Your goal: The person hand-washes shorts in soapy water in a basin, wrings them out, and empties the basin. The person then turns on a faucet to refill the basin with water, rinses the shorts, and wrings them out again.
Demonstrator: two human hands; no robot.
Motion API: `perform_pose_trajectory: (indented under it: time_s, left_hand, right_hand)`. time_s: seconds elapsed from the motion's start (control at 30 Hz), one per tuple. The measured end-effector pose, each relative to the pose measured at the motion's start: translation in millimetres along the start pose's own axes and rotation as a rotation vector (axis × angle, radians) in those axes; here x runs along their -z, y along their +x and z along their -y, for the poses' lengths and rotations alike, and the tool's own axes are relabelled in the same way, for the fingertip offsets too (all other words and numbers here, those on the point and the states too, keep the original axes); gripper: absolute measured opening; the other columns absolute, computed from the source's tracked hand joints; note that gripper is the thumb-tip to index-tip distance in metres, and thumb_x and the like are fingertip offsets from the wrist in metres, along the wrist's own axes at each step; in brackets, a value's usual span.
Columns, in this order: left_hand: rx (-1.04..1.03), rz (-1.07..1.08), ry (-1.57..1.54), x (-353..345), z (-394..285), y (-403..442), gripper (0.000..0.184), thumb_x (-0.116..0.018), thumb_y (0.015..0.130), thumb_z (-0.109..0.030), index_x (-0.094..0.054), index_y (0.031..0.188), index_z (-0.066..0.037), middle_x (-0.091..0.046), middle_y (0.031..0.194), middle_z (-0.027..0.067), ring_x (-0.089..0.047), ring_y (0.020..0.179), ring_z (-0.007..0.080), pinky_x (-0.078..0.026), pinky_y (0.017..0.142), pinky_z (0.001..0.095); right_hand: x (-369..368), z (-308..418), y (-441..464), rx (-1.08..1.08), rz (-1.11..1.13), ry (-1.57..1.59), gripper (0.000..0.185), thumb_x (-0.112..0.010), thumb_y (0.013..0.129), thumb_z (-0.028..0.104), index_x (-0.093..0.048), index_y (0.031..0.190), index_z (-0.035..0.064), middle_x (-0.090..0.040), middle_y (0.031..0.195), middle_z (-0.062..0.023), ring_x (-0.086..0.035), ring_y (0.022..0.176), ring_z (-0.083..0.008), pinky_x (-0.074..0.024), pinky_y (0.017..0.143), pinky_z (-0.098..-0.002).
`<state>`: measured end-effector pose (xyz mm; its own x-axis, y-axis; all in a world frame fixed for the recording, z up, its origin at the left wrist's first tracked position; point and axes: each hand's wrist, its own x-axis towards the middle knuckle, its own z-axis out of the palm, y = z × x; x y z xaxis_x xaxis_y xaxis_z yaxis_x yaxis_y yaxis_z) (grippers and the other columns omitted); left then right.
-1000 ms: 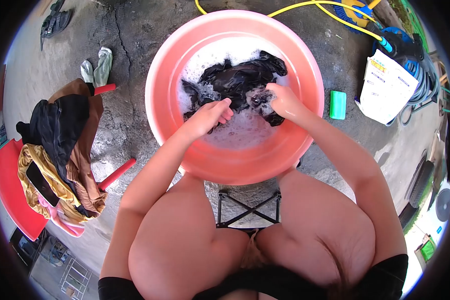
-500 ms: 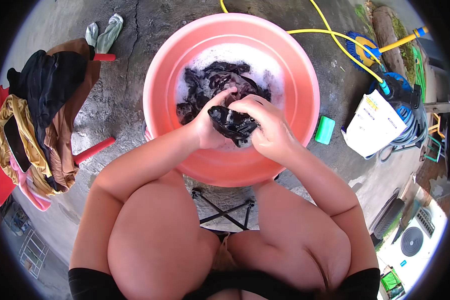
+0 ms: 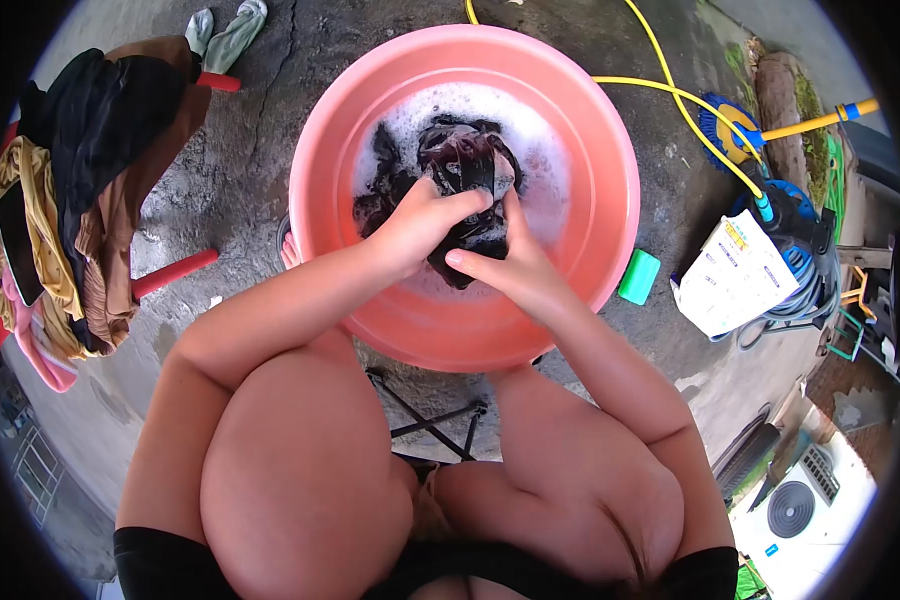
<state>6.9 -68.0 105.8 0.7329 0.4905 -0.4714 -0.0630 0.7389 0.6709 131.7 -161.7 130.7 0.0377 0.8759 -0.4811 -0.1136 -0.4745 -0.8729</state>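
A large pink basin (image 3: 400, 335) stands on the ground between the knees, with foamy water (image 3: 545, 160) inside. Dark wet cloth (image 3: 462, 160) is bunched up at its middle, and part of it lies in the suds at the left. My left hand (image 3: 428, 222) grips the cloth from the left, its thumb across the top. On the right side my right hand (image 3: 505, 255) holds the same cloth, with the thumb near its lower end. Both hands are close together above the water.
Clothes (image 3: 100, 150) and a phone (image 3: 18, 240) lie on a red stool (image 3: 175, 272) at the left. Right of the basin are a green bar (image 3: 639, 277), a white bag (image 3: 735, 275), a yellow hose (image 3: 660, 88) and a brush (image 3: 727, 128). Grey socks (image 3: 232, 38) lie at upper left.
My hands have come together from apart and now hold the dark cloth between them, bunched and higher in the basin. The view has shifted, so the surroundings sit differently.
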Motion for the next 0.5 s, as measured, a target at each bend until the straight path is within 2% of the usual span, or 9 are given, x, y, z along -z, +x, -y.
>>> perform_pose_trajectory:
  time_s: [0.03, 0.13, 0.17, 0.23, 0.27, 0.33, 0.37, 0.47, 0.5]
  left_hand:
    - [0.005, -0.015, 0.049, -0.7, 1.4, 0.1, 0.038, -0.059, 0.085, -0.016, -0.055, 0.121, -0.003, -0.062, 0.106, 0.0066, -0.060, 0.098, 0.0155, -0.049, 0.086, 0.0324]
    - [0.013, -0.043, 0.172, -2.6, -0.6, 1.2, 0.032, -0.057, 0.086, -0.014, -0.058, 0.115, 0.000, -0.064, 0.098, 0.0060, -0.060, 0.092, 0.0141, -0.049, 0.082, 0.0311]
    - [0.002, -0.036, 0.190, -3.5, -2.6, 1.3, 0.031, -0.057, 0.086, -0.014, -0.059, 0.113, 0.000, -0.064, 0.097, 0.0061, -0.060, 0.091, 0.0140, -0.049, 0.081, 0.0309]
    - [-0.076, -0.029, 0.166, -5.9, 1.8, 6.3, 0.026, -0.056, 0.088, -0.013, -0.060, 0.109, 0.001, -0.065, 0.094, 0.0065, -0.060, 0.088, 0.0135, -0.048, 0.080, 0.0308]
    - [-0.032, -0.025, 0.166, -5.8, 3.6, 6.7, 0.026, -0.056, 0.088, -0.013, -0.060, 0.109, 0.001, -0.065, 0.095, 0.0066, -0.060, 0.089, 0.0136, -0.048, 0.081, 0.0310]
    - [0.057, -0.015, 0.173, -7.9, 1.0, 5.5, 0.025, -0.055, 0.089, -0.014, -0.060, 0.109, 0.002, -0.065, 0.096, 0.0069, -0.060, 0.091, 0.0137, -0.048, 0.082, 0.0313]
    - [0.000, -0.058, 0.181, -9.6, 5.2, 7.4, 0.027, -0.055, 0.091, -0.017, -0.059, 0.110, 0.002, -0.064, 0.099, 0.0072, -0.059, 0.093, 0.0137, -0.047, 0.083, 0.0313]
    - [0.018, -0.156, 0.145, -15.1, 2.5, 7.1, 0.028, -0.054, 0.092, -0.019, -0.058, 0.111, 0.001, -0.063, 0.103, 0.0078, -0.059, 0.094, 0.0143, -0.047, 0.084, 0.0315]
    - [-0.008, -0.135, 0.174, -20.4, -5.1, 2.1, 0.033, -0.056, 0.093, -0.023, -0.056, 0.114, 0.003, -0.062, 0.106, 0.0101, -0.059, 0.096, 0.0161, -0.048, 0.084, 0.0326]
  right_hand:
    - [-3.5, -4.5, 0.8, 0.039, -0.046, 0.070, 0.087, -0.073, 0.078, 0.017, -0.018, 0.144, 0.0040, -0.049, 0.125, -0.0147, -0.055, 0.111, -0.0218, -0.0503, 0.086, -0.0339]
    - [-4.8, 1.1, -0.3, -0.387, 0.057, 0.500, 0.065, -0.069, 0.082, 0.017, -0.033, 0.135, 0.0043, -0.055, 0.115, -0.0108, -0.059, 0.101, -0.0199, -0.0520, 0.080, -0.0326]
    - [-10.3, -1.3, 0.0, -0.389, 0.014, 0.481, 0.048, -0.063, 0.083, 0.014, -0.043, 0.125, 0.0032, -0.058, 0.107, -0.0082, -0.061, 0.095, -0.0190, -0.0527, 0.077, -0.0317]
    - [-12.5, -9.9, 5.0, -0.368, 0.012, 0.581, 0.046, -0.061, 0.081, 0.009, -0.044, 0.123, 0.0017, -0.058, 0.104, -0.0082, -0.060, 0.093, -0.0173, -0.0519, 0.073, -0.0311]
    - [-11.7, -15.4, 7.8, -0.358, 0.011, 0.632, 0.045, -0.059, 0.081, 0.007, -0.044, 0.122, 0.0009, -0.058, 0.103, -0.0082, -0.060, 0.092, -0.0164, -0.0514, 0.072, -0.0308]
    - [-9.5, -28.4, 15.2, -0.405, -0.029, 0.528, 0.042, -0.056, 0.080, 0.004, -0.047, 0.120, -0.0011, -0.060, 0.102, -0.0106, -0.061, 0.095, -0.0199, -0.0509, 0.077, -0.0341]
    - [-8.4, -33.6, 17.5, -0.427, -0.049, 0.476, 0.041, -0.054, 0.080, 0.003, -0.048, 0.120, -0.0021, -0.061, 0.102, -0.0118, -0.062, 0.097, -0.0216, -0.0506, 0.079, -0.0358]
    - [-13.1, -33.4, 18.9, -0.209, -0.097, 0.210, 0.032, -0.055, 0.080, 0.006, -0.055, 0.111, -0.0014, -0.062, 0.096, -0.0104, -0.061, 0.093, -0.0181, -0.0483, 0.079, -0.0332]
    - [-12.4, -35.4, 20.7, -0.227, -0.077, 0.093, 0.030, -0.055, 0.080, 0.007, -0.057, 0.109, -0.0015, -0.063, 0.096, -0.0100, -0.060, 0.092, -0.0173, -0.0478, 0.079, -0.0328]
